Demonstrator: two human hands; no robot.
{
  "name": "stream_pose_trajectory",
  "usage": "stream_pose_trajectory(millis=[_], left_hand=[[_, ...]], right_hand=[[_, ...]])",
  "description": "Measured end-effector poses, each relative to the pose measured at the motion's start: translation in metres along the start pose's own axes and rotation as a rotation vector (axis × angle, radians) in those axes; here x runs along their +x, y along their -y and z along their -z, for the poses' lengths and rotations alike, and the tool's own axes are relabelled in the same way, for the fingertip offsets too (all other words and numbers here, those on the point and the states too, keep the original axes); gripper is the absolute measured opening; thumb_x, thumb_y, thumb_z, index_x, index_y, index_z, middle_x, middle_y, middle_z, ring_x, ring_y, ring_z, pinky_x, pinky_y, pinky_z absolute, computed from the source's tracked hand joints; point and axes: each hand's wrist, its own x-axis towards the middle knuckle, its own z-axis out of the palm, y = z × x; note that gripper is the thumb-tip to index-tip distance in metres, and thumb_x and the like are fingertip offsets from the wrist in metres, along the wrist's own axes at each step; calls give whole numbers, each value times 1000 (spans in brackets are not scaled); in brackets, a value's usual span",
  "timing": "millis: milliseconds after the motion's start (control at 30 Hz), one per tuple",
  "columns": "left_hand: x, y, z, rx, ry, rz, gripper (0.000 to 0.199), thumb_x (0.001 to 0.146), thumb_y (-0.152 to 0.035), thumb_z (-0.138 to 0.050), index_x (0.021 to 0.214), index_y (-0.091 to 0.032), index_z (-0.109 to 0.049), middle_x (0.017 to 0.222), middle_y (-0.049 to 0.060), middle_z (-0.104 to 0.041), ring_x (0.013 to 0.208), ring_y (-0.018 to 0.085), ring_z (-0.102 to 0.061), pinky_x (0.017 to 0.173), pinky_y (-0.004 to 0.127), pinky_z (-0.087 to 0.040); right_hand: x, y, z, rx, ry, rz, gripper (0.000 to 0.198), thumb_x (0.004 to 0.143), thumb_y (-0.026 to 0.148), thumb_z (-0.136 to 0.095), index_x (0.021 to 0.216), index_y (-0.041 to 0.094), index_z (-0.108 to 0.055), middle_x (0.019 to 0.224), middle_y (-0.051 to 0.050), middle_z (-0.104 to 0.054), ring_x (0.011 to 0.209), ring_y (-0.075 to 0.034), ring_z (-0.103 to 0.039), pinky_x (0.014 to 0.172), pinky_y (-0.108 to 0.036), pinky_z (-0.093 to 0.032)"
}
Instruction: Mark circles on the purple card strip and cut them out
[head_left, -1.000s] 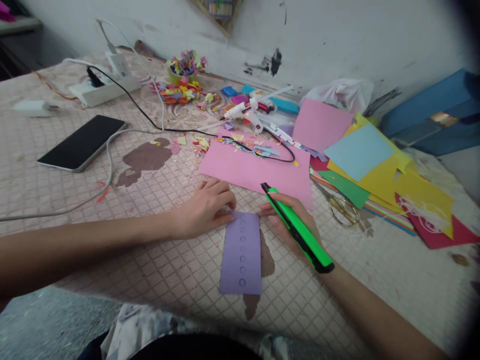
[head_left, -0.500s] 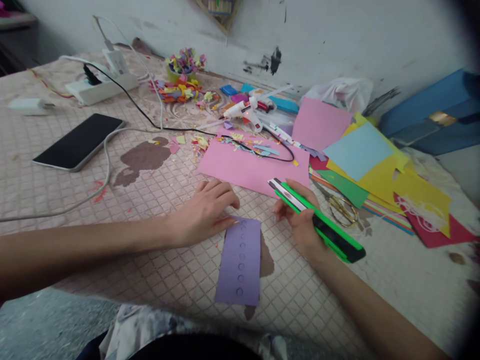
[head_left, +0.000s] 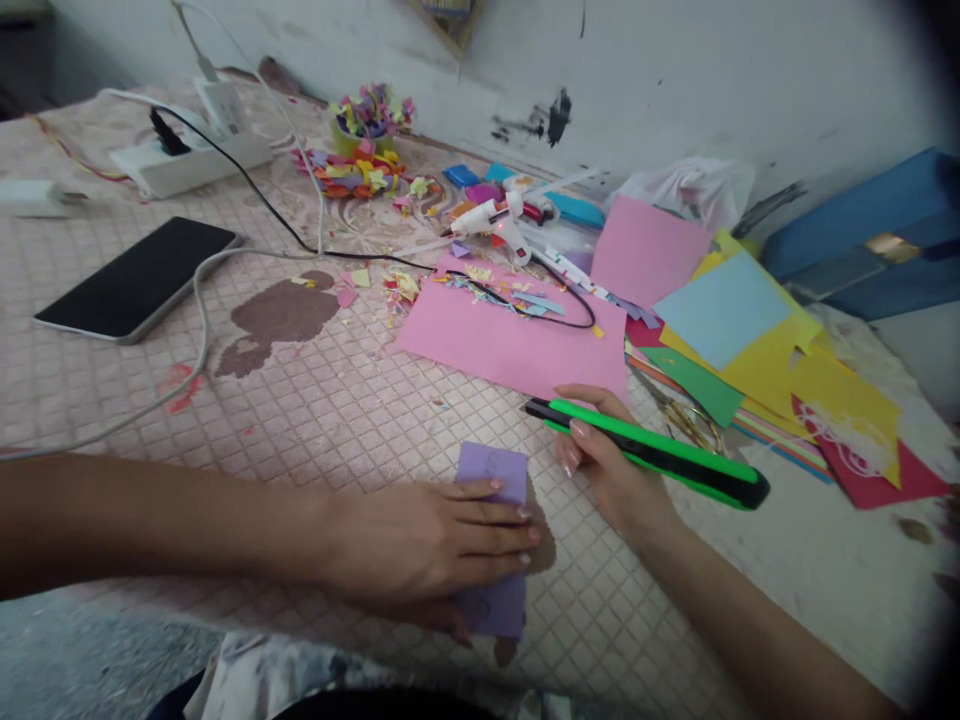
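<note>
A strip of purple paper [head_left: 495, 462] with small drawn circles lies on the patterned tablecloth in front of me. Flat across its middle rests my left hand [head_left: 442, 535], fingers stretched out and covering most of the circles. My right hand [head_left: 607, 460] grips a green and black utility knife [head_left: 652, 450], its tip pointing left. The knife is held above the table, to the right of the purple paper and apart from it. Beyond the hands lies a pink sheet [head_left: 517, 350] with paper scraps on it.
A white glue gun [head_left: 487, 220] with a black cord stands behind the pink sheet. Gold-handled scissors [head_left: 694, 420] and coloured papers [head_left: 727, 300] lie on the right. To the left are a phone [head_left: 139, 280], a power strip [head_left: 187, 165] and a cup of paper flowers [head_left: 367, 125].
My left hand has moved from the paper's top edge down onto its middle and flattened. The knife in my right hand has turned to lie more level, its tip a little lower.
</note>
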Motion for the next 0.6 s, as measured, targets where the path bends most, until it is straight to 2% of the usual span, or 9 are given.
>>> stream_pose_trajectory(millis=[67, 233, 400, 600], left_hand=[[-1, 0, 0, -13, 15, -7, 63, 91, -33, -61, 145, -8, -41, 152, 13, -36, 144, 23, -31, 125, 35, -16], [-4, 2, -1, -90, 27, 12, 61, 92, -31, -57, 149, -20, -36, 154, 6, -31, 145, 22, -28, 126, 35, -14], [-5, 3, 0, -54, 24, -30, 54, 93, -25, -53, 145, -13, -42, 154, 9, -33, 145, 22, -30, 125, 36, -15], [-6, 4, 0, 47, 119, -33, 52, 96, -29, -49, 145, -11, -41, 156, 9, -26, 147, 21, -24, 126, 35, -8]], right_hand=[[2, 0, 0, 14, 54, -11, 22, 89, 35, -61, 110, 26, -61, 60, 5, -52, 53, -11, -50, 51, -24, -43], [7, -3, -5, -19, 127, 0, 26, 87, 38, -63, 111, 27, -63, 73, 1, -62, 61, -13, -57, 54, -26, -48], [6, -7, -7, -20, 113, -5, 26, 87, 36, -65, 110, 27, -65, 78, 0, -66, 65, -14, -61, 56, -26, -52], [1, -5, -5, 29, 118, -13, 26, 88, 30, -65, 114, 26, -64, 91, -2, -71, 78, -16, -68, 70, -30, -58]])
